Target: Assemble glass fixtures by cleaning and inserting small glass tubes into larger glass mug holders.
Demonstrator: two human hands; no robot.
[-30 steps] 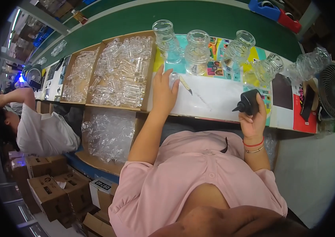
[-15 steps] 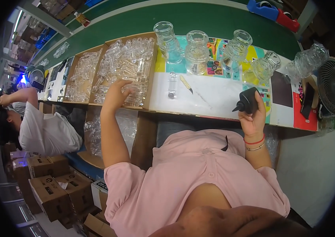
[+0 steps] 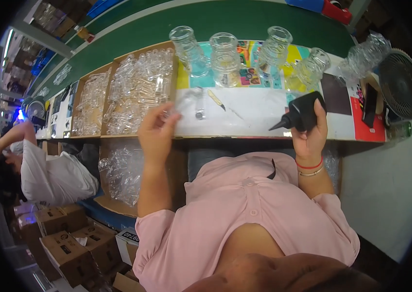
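My left hand (image 3: 157,129) pinches a small clear glass tube (image 3: 184,101), blurred by motion, just off the right edge of the cardboard tray (image 3: 173,65). In my right hand (image 3: 313,138) is a black squeeze bottle (image 3: 307,111), tilted so its pointed nozzle aims left over the table's front edge. Another clear tube with a rounded end (image 3: 199,108) lies on the white sheet behind the held tube. To its right lies a cutter knife with a pale yellow handle (image 3: 215,99).
Several clear glass vessels, one here (image 3: 225,61), line the back of the printed sheet. Small glass parts (image 3: 140,90) fill the tray. A black fan (image 3: 401,85) and a dark phone (image 3: 370,104) are at the right. Plastic-filled box (image 3: 123,175) below; seated person (image 3: 55,170) at left.
My left hand has come out of the tray to the right with a clear glass tube. The black bottle has turned so its nozzle points further left. The whole view has shifted slightly.
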